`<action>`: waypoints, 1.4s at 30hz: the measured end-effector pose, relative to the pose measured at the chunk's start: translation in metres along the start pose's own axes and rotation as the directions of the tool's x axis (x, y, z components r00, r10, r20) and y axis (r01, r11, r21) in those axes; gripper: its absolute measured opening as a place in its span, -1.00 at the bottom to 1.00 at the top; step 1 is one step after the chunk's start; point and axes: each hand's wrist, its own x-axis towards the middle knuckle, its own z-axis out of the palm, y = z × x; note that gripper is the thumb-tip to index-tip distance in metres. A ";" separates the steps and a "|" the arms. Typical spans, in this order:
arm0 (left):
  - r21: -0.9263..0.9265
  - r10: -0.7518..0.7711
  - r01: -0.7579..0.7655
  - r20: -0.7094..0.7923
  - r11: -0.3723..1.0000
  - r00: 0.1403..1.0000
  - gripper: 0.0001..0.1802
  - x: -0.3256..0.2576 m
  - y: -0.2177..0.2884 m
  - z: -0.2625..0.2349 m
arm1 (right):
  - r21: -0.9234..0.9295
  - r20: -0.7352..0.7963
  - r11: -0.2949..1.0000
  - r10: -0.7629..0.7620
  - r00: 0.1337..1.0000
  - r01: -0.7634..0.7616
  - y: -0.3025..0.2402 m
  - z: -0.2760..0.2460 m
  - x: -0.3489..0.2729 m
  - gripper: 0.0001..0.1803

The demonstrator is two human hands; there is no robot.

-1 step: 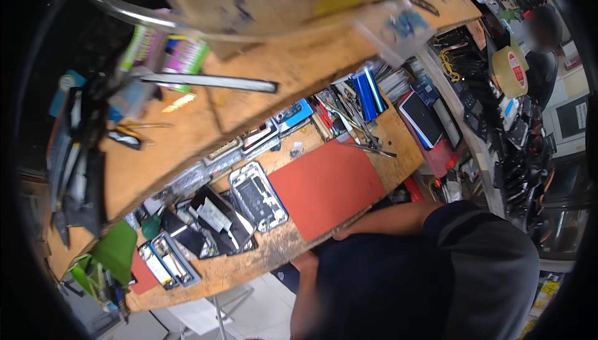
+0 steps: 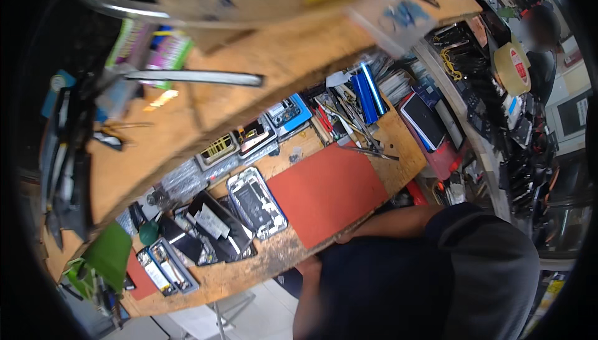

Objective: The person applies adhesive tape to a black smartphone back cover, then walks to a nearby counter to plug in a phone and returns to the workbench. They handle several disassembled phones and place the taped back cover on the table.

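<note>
My left hand (image 2: pixel 308 266) is below the front edge of the workbench, close to my body, its fingers hidden. Near the bench edge, below the red mat, lies my right hand (image 2: pixel 344 237), with only its wrist end showing beside my dark shirt. Neither hand shows anything held. The flat red mat (image 2: pixel 327 193) is the nearest thing to both. To its left rests an opened phone (image 2: pixel 256 203) with its inner parts exposed. Slim metal tweezers (image 2: pixel 374 153) lie across the mat's far right corner.
Left of the opened phone are stacked dark phone parts (image 2: pixel 218 228) and two narrow trays (image 2: pixel 165 268). Small boxes (image 2: pixel 218 150) and a bin of hand tools (image 2: pixel 336 112) line the back under a raised wooden shelf (image 2: pixel 230 106). A tape roll (image 2: pixel 512 69) stands at right.
The view has shifted slightly, so the shelf things sit farther left and more of the boxes beneath the shelf shows. My hands stay in nearly the same place by the bench edge.
</note>
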 end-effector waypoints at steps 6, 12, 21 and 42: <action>-0.294 0.175 -0.164 0.011 0.942 0.985 -0.35 0.049 -0.015 0.074 | 0.114 -0.207 0.992 0.079 0.975 -0.056 0.089 0.051 0.045 -0.68; 0.419 0.143 -0.189 0.138 0.888 0.980 -0.57 0.057 -0.026 0.113 | 0.111 -0.386 0.994 0.057 0.921 -0.015 0.111 0.073 0.050 -0.68; 0.464 0.138 -0.267 0.294 0.844 0.946 -0.63 -0.007 0.049 0.089 | 0.182 -0.470 0.981 0.025 0.882 0.068 0.100 0.079 0.026 -0.69; 0.518 0.197 -0.298 0.242 0.802 0.950 -0.67 -0.008 0.068 0.099 | 0.112 -0.984 0.856 0.026 0.174 0.504 0.050 0.107 -0.006 -0.87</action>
